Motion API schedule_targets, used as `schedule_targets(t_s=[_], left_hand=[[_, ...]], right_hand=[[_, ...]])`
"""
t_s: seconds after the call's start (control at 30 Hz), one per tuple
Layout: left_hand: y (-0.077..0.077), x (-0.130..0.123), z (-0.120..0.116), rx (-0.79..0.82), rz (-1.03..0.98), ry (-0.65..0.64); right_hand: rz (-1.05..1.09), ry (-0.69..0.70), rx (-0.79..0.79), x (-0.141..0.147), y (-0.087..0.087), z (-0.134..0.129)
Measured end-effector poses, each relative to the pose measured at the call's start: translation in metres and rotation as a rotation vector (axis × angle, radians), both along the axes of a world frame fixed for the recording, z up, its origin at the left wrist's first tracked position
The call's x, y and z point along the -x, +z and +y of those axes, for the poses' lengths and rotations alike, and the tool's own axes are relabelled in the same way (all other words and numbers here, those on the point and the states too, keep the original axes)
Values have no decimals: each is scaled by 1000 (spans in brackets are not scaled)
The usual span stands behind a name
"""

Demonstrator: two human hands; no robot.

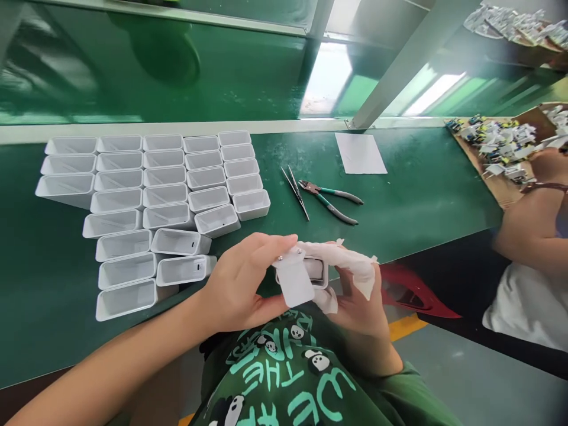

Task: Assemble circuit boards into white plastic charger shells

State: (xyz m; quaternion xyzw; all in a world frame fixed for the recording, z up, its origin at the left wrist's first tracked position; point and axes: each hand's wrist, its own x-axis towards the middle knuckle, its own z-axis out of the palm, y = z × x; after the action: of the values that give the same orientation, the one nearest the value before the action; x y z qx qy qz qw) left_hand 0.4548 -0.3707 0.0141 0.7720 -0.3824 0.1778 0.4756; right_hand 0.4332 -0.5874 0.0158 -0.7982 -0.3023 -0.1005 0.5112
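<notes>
Close to my chest, at the table's front edge, both hands close round a small white plastic case (316,269). A flat white plate (296,283) with small metal dots along its top edge stands at the case's left end. My left hand (248,281) grips the plate side, fingers over the top and thumb below. My right hand (361,305) wraps the other side, with a crumpled white cloth or tissue (350,260) between its fingers and the case. The inside of the case shows only in part.
Rows of open white plastic boxes (166,216) stand on the green table (412,201) at left. Tweezers (295,192), green-handled pliers (331,201) and a white paper sheet (361,154) lie ahead. At right are a cardboard box (492,177) of small parts and another person's arm (532,225).
</notes>
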Motion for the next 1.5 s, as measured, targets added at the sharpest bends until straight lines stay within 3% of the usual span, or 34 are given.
schedule_targets(t_s=[0.1,0.27,0.4,0.57,0.8,0.97,1.2,1.5], left_hand=[[-2,3,2,-18,25,12],[-8,8,1,145,393,-4],[-5,9,-2,181,596,11],[-2,8,-3,191,613,7],[0,7,-5,169,717,6],[3,8,-5,159,736,14],[-2,8,-5,169,695,37],[-1,5,-4,155,663,86]], right_hand=[[25,-43,20,0,-3,0],[-47,-74,-46,-1,-9,-1],[-123,-121,7,-3,-12,0],[-251,-156,17,-4,-18,4],[-275,-149,80,-10,-26,3],[-258,-108,62,-13,-27,1],[-193,-78,152,-9,-31,0],[-126,-79,74,-15,-33,2]])
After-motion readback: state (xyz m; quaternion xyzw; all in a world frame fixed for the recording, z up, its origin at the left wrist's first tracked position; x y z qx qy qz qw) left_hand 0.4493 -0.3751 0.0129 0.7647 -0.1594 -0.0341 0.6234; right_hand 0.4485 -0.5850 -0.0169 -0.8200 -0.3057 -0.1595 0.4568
